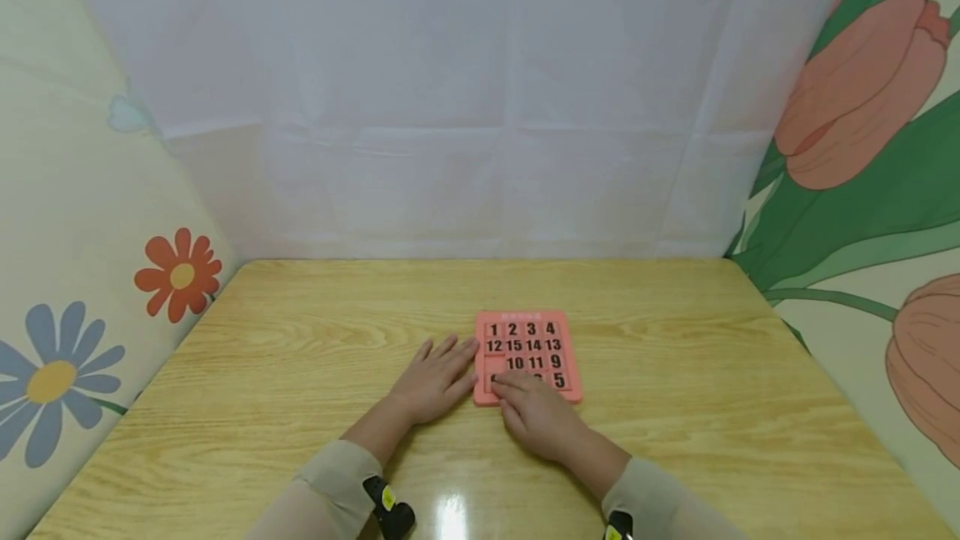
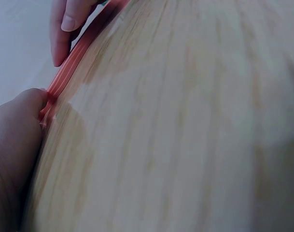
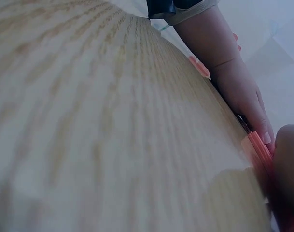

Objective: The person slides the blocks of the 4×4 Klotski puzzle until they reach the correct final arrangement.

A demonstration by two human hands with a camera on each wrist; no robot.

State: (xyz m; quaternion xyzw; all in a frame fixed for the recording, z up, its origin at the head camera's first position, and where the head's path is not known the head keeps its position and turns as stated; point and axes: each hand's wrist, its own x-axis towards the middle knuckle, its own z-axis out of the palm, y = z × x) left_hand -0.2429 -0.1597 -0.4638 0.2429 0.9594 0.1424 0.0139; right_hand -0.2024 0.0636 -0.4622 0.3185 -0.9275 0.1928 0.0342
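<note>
A pink sliding number puzzle (image 1: pixel 569 357) lies flat on the table, its black-numbered tiles facing up and a gap at the left of the third row. My left hand (image 1: pixel 435 383) rests palm down on the wood, fingers stretched out, touching the puzzle's left edge. Over the lower-left tiles, my right hand (image 1: pixel 542 419) presses with extended fingertips and covers part of the bottom row. In the left wrist view, the left thumb (image 2: pixel 16 130) touches the puzzle's side. The right wrist view catches the puzzle's corner (image 3: pixel 261 151) between both hands.
The wooden table (image 1: pixel 675 407) stretches out around the puzzle on all sides. Behind it hangs a creased white cloth (image 1: pixel 480 107). Flower-printed panels stand left (image 1: pixel 60 190) and right (image 1: pixel 847 232) of the table.
</note>
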